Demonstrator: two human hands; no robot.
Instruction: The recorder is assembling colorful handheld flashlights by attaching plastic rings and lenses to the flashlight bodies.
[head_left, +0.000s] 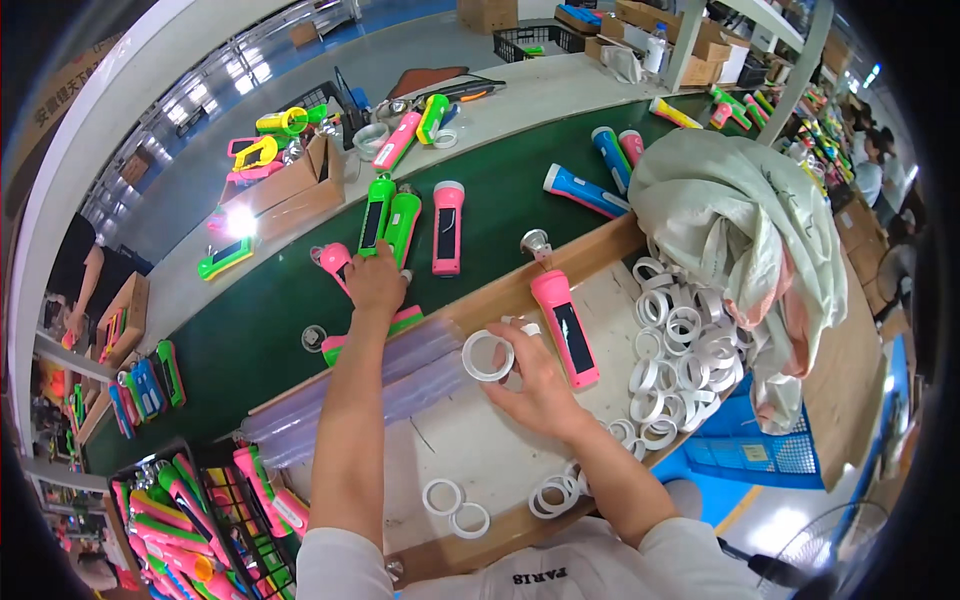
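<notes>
Left hand (378, 287): over the green belt (505, 200), beyond the desk's far edge, fingers close together and touching the near end of a green flashlight (374, 215); how firmly they grip cannot be told. Right hand (540, 388): above the desk (470, 450), half curled, thumb and fingers pinching one white ring (467, 360) by its side; a further white piece shows at the fingertips, its shape partly hidden.

Flashlights around the hands: two green, side by side at the left hand; one pink flashlight (448, 230) to their right on the belt; one pink flashlight with a dark panel (565, 330) on the desk, right of the right hand, near the far edge. A silver lamp cup (536, 243) (one) sits at the wooden far border. Two blue flashlights (585, 192) lie farther along the belt.

Rings on the desk: two loose rings (425, 498), touching, toward the near edge; a small cluster (540, 497), overlapping and not countable, at the near edge; a large heap (690, 350), likewise uncountable, along the right end, partly under a pale sack (740, 220).

Edges and room: clear plastic sleeves (420, 375) line the far-left edge; bare desk stretches between the two forearms, and a belt strip between the upright pink flashlight and the blue pair.
</notes>
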